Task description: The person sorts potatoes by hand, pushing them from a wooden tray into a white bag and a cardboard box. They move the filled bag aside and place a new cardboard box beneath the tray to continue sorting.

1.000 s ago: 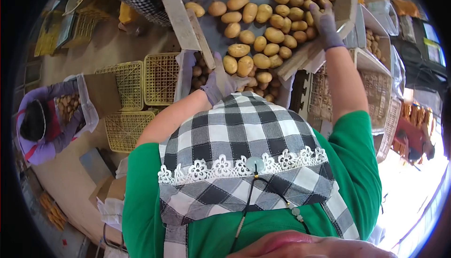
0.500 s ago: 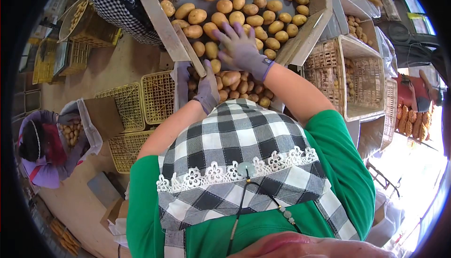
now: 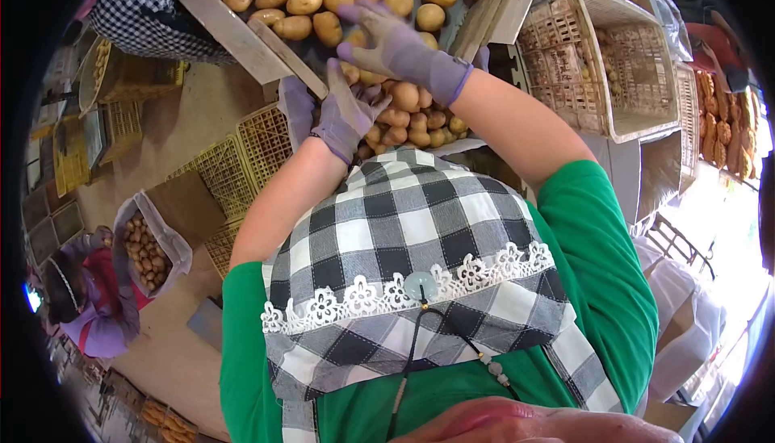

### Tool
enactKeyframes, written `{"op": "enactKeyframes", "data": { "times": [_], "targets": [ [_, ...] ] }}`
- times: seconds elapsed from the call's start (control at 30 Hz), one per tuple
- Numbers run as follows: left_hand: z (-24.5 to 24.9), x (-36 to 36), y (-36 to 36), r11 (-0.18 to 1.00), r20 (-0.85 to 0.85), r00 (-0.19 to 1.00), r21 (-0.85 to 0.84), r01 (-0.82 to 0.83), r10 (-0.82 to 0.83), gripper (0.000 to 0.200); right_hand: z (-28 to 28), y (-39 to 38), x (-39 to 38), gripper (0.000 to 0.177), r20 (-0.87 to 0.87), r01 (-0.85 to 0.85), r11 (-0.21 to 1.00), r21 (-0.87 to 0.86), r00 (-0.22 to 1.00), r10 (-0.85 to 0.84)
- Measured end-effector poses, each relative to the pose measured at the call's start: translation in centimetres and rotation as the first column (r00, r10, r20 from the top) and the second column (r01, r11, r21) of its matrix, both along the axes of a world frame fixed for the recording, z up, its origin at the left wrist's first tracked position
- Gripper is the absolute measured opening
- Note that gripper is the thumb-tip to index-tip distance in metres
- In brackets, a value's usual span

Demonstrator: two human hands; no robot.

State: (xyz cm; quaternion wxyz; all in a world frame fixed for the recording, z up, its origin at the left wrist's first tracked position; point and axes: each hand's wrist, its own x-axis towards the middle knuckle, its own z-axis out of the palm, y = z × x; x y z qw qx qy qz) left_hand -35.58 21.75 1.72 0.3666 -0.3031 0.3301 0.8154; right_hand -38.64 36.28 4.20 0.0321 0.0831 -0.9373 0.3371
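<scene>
Potatoes (image 3: 304, 1) lie spread over the grey sorting tray with wooden sides (image 3: 226, 14) at the top of the head view. My right hand (image 3: 404, 49), in a lilac glove, reaches over potatoes at the tray's narrow mouth, fingers apart and slightly blurred. Beside the lower end of the left side board (image 3: 292, 60) is my gloved left hand (image 3: 345, 119), its fingers spread and thumb pointing right. Just below the mouth, between my hands and the checked apron (image 3: 387, 225), more potatoes (image 3: 418, 124) fill a lined container, partly hidden by my hands.
Yellow crates (image 3: 218, 165) stand to the left, near a person in purple (image 3: 97, 282) by a lined box of potatoes (image 3: 147, 253). A large pale crate (image 3: 638, 80) stands on the right. Another person's checked clothing (image 3: 133, 11) shows at upper left.
The view has shifted, with the tray now higher and further left. My right hand has come down nearer the tray's mouth. My left hand has opened beside the board's end, thumb out.
</scene>
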Motion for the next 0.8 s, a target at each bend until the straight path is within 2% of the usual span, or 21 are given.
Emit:
{"op": "enactKeyframes", "data": {
  "times": [0.03, 0.07, 0.1, 0.13, 0.17, 0.2, 0.27, 0.3, 0.37, 0.4, 0.43, 0.47, 0.53, 0.57, 0.63, 0.77, 0.8],
  "targets": [
    [-0.3, 0.0, -0.3, 0.999, -0.006, 0.999, -0.017, 0.042, -0.042, 0.074, 0.5, -0.1, 0.4, 0.07, -0.181, 0.121, 0.928, 0.352, 0.982, -0.059],
    [-0.7, 0.1, -0.6, 0.996, -0.014, 0.997, -0.034, 0.08, -0.081, 0.068, -0.3, 1.0, 0.4, 0.066, -0.235, 0.115, 0.892, 0.437, 0.972, -0.01],
    [-1.0, 0.0, -1.0, 0.991, -0.024, 0.992, -0.054, 0.119, -0.12, 0.062, -2.9, 2.4, 0.3, 0.063, -0.208, 0.008, 0.931, 0.366, 0.975, 0.074],
    [-1.4, 0.4, -1.3, 0.978, -0.119, 0.986, -0.188, 0.096, -0.12, 0.053, -2.9, 2.5, 0.7, 0.062, -0.112, -0.025, 0.844, 0.536, 0.989, 0.101],
    [-1.8, 0.4, -2.1, 0.886, -0.223, 0.915, -0.405, 0.226, -0.336, 0.052, -2.7, 2.5, 1.1, 0.06, -0.011, -0.074, 0.727, 0.683, 0.994, 0.111],
    [-2.2, 0.6, -3.5, 0.733, -0.267, 0.793, -0.61, 0.3, -0.547, 0.051, -2.8, 2.5, 0.9, 0.059, -0.02, -0.061, 0.74, 0.669, 0.995, 0.1],
    [-1.9, 1.8, -5.8, 0.682, -0.356, 0.707, -0.689, 0.244, -0.612, 0.048, -3.1, 2.7, 0.2, 0.059, -0.021, -0.044, 0.754, 0.656, 0.997, 0.077],
    [-1.8, 2.5, -7.0, 0.656, -0.392, 0.66, -0.726, 0.206, -0.641, 0.046, -2.8, 2.8, 0.1, 0.059, 0.028, -0.055, 0.712, 0.7, 0.998, 0.05],
    [-4.2, 4.3, -11.2, 0.749, -0.499, 0.691, -0.657, 0.092, -0.523, 0.047, -1.5, 2.8, -0.3, 0.06, 0.104, -0.129, 0.792, 0.597, 0.991, 0.083],
    [-4.9, 5.8, -13.3, 0.709, -0.484, 0.713, -0.704, 0.026, -0.507, 0.047, -1.8, 2.8, -0.3, 0.056, 0.053, -0.102, 0.793, 0.601, 0.995, 0.088],
    [-5.3, 7.7, -15.3, 0.66, -0.47, 0.736, -0.75, -0.042, -0.487, 0.048, -0.2, 2.7, 0.0, 0.062, 0.096, -0.125, 0.799, 0.588, 0.992, 0.084],
    [-5.2, 9.6, -16.9, 0.604, -0.458, 0.759, -0.789, -0.108, -0.462, 0.048, -1.0, 2.1, 0.0, 0.06, 0.094, -0.097, 0.737, 0.669, 0.994, 0.046],
    [-3.8, 13.7, -18.7, 0.529, -0.367, 0.839, -0.841, -0.114, -0.401, 0.048, -2.0, 1.4, 0.0, 0.061, 0.064, -0.059, 0.634, 0.771, 0.998, 0.015],
    [-3.2, 16.1, -19.0, 0.492, -0.321, 0.878, -0.863, -0.116, -0.356, 0.049, -2.5, 1.6, -0.1, 0.062, 0.044, -0.06, 0.664, 0.746, 0.998, 0.041],
    [-3.2, 21.5, -19.0, 0.493, -0.34, 0.918, -0.846, -0.204, -0.203, 0.048, -2.8, 1.3, -0.1, 0.062, 0.073, -0.083, 0.693, 0.716, 0.996, 0.044],
    [-2.8, 27.4, -17.6, 0.446, -0.228, 0.974, -0.871, -0.205, 0.002, 0.047, -3.9, 0.3, -2.7, 0.061, 0.151, -0.124, 0.652, 0.748, 0.988, 0.015],
    [-3.2, 29.2, -16.9, 0.488, -0.221, 0.969, -0.837, -0.249, 0.114, 0.049, -4.1, 0.3, -2.7, 0.061, 0.138, -0.119, 0.653, 0.748, 0.99, 0.023]
  ]
}}
